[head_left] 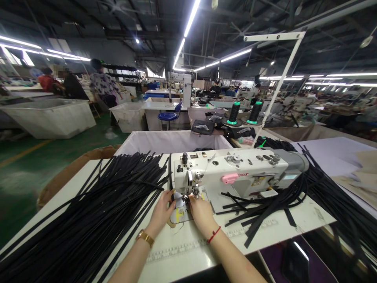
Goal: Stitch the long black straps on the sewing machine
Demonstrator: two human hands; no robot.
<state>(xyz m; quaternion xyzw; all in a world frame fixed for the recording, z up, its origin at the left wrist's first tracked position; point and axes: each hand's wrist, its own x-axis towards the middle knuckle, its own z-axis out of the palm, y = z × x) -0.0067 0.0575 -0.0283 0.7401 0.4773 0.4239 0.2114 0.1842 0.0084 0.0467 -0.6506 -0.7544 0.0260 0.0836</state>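
A white sewing machine (212, 173) stands on the table, its needle and presser foot at the left end. My left hand (163, 209), with a gold watch on its wrist, is closed on a narrow black strap (170, 175) that runs back along the machine's left end. Close by the presser foot, my right hand (202, 214) has its fingers pressed together at the needle plate; whatever lies under them is hidden. A red cord circles that wrist. Many long black straps (97, 212) lie heaped to the left of my left hand.
More black straps (265, 210) lie right of the machine and hang off the table's right side. Two black thread cones (235, 114) stand behind, beside a white thread stand (279, 82). A white-lined bin (176, 139) sits behind the table. People stand at the far left.
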